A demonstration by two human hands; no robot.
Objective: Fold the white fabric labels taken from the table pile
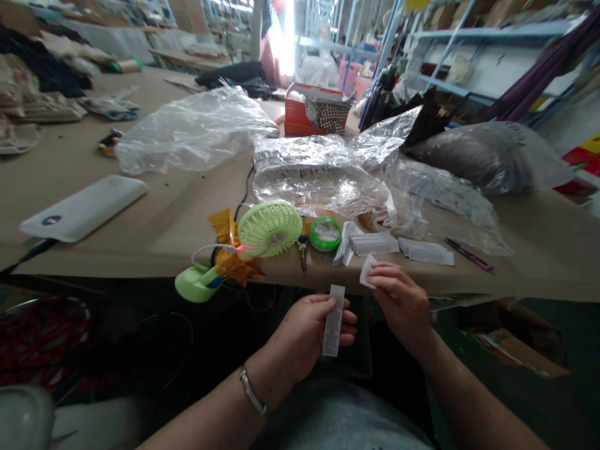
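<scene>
Your left hand (309, 334) is closed around the lower half of a narrow translucent strip (334, 322), held upright just below the tabletop's (117, 244) near edge. Your right hand (402, 301) pinches a small folded white tag (367, 273) at that edge, beside the stacked white tags (375, 244). Best, I judge, to grip the strip low so its top end is free, and to hold the tag by one corner, square to it.
</scene>
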